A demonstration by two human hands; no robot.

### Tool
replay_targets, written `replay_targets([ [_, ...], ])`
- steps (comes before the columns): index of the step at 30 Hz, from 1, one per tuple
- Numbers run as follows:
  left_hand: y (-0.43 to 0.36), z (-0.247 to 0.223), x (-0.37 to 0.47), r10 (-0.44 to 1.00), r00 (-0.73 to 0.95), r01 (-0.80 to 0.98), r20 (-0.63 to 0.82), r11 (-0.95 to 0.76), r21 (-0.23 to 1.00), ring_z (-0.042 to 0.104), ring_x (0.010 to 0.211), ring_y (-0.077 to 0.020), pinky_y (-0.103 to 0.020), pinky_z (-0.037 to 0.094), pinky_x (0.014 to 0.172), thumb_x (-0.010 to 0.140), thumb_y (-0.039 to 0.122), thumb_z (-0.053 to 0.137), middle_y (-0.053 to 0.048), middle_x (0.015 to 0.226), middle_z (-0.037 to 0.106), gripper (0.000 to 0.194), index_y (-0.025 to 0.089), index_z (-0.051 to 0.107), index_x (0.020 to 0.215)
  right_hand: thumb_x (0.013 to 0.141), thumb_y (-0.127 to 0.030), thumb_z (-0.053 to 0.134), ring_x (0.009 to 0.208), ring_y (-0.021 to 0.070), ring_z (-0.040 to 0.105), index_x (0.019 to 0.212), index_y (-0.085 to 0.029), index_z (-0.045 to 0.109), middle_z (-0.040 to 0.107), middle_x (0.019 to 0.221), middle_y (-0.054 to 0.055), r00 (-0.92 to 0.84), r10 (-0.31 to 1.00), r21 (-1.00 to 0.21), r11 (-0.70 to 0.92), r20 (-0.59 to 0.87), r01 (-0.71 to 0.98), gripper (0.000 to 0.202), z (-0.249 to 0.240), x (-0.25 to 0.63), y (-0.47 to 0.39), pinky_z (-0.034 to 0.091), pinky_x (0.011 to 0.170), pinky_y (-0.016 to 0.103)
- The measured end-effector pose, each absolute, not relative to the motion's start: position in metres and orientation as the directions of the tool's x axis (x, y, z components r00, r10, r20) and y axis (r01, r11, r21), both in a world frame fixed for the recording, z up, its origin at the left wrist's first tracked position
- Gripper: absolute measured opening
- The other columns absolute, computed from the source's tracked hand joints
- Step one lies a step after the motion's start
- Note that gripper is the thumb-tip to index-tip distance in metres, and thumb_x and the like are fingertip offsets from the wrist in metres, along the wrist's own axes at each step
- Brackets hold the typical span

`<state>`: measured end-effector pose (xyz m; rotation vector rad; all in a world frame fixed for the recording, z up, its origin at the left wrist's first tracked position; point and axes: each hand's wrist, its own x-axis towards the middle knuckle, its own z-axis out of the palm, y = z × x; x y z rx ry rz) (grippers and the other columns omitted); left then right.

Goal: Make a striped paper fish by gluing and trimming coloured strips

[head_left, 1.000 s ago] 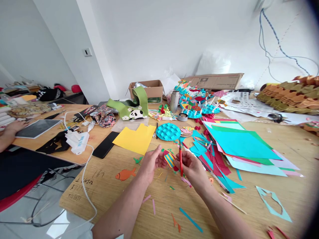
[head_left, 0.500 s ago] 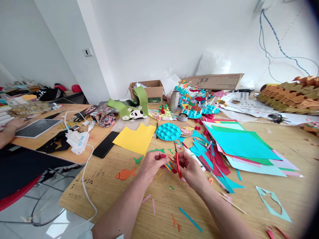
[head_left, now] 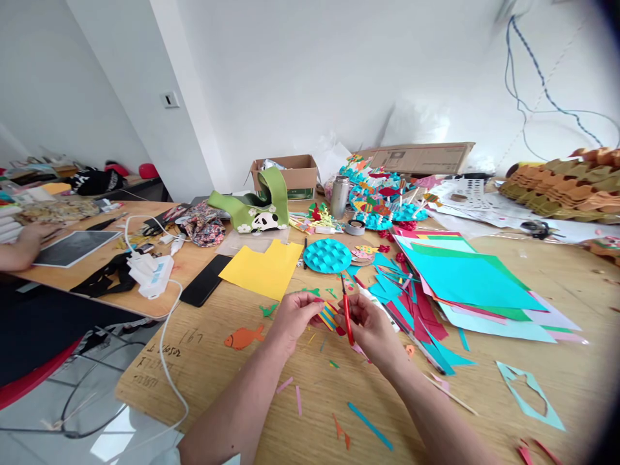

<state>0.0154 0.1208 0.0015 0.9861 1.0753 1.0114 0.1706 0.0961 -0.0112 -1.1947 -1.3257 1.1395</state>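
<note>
My left hand pinches a small striped paper piece in blue, yellow and red by its left side. In my right hand are red-handled scissors, their dark tips pointing away from me, and its fingertips meet the right side of the striped piece. An orange paper fish lies on the table left of my left hand. Beyond my hands sits a round turquoise woven paper disc, with a yellow sheet to its left.
Coloured sheets are stacked at right, near turquoise and red scraps. A black phone, white power strip and cable lie left. Behind are a green panda bag, metal bottle and cardboard box. Another person's hand is far left.
More of the striped piece now shows between my hands, and my left fingers have shifted slightly left. At far left, the other person's hand has moved a little.
</note>
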Motion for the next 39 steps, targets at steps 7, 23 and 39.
replay_targets([
  [7,0.124,-0.003,0.014,0.966,0.151,-0.127,-0.209,0.228,0.965,0.053,0.047,-0.0102,-0.023,0.043,0.051,0.055,0.029,0.071,-0.001,0.054,0.062,0.017,0.014,0.066,0.062,0.057,-0.040,0.081,0.051,0.0130,0.055,0.076,-0.021,0.053,0.060,0.060,-0.002,0.091,0.995,-0.999,0.048,0.046,-0.018,0.038,-0.002,0.170,0.096,0.044,0.045,0.024],
  [23,0.141,0.001,-0.005,0.929,-0.352,-0.419,-0.115,-0.046,0.907,0.052,0.045,-0.0083,-0.020,0.041,0.048,0.053,0.028,0.075,0.001,0.052,0.061,0.024,0.013,0.065,0.069,0.087,-0.025,0.050,0.079,0.0179,0.064,0.101,-0.020,0.066,0.070,0.089,0.006,-0.381,0.890,-0.526,0.456,0.250,0.718,0.021,0.001,0.180,0.086,0.048,0.072,0.028],
  [39,0.139,0.003,-0.005,0.942,-0.300,-0.460,-0.150,-0.005,0.888,0.052,0.046,-0.0078,-0.020,0.040,0.049,0.052,0.029,0.075,0.003,0.053,0.059,0.026,0.013,0.065,0.069,0.073,-0.006,0.054,0.080,0.0243,0.069,0.080,-0.019,0.067,0.072,0.082,0.009,-0.359,0.910,-0.105,0.344,-0.208,0.933,0.020,0.025,0.198,0.043,0.043,0.065,0.030],
])
